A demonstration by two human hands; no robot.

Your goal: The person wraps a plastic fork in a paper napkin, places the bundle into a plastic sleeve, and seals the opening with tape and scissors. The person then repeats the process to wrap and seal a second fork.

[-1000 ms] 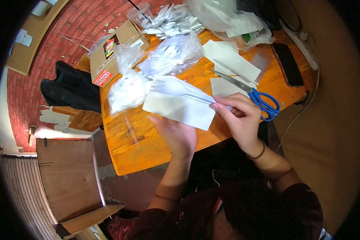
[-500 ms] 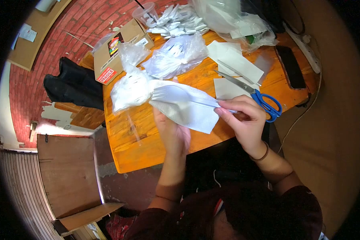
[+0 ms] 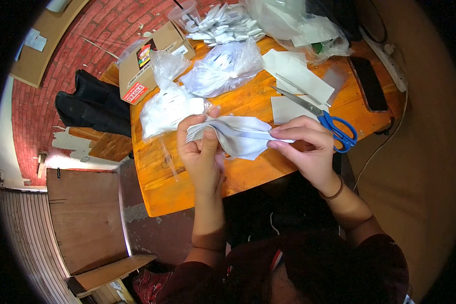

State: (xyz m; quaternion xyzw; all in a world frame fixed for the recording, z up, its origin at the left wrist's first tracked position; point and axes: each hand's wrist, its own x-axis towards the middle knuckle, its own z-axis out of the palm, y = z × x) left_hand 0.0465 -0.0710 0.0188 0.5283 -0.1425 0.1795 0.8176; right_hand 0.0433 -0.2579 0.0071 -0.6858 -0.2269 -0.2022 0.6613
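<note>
A white paper napkin is folded over a clear plastic fork, whose tines are now hidden inside the paper. My left hand grips the napkin's left end, thumb pressed on top and fingers behind it. At the other end, my right hand pinches the narrow fork handle together with the paper, between thumb and fingers. Both hands hold the bundle above the front part of the wooden table.
Behind my hands lie two plastic bags of white items, one bag nearer and another bag farther. Blue-handled scissors, napkins and a phone lie right. A cardboard box and wrapped pile stand behind.
My left hand has brought its thumb over the napkin, folding the paper across the fork's tines, which showed before. My right hand keeps its pinch on the handle end.
</note>
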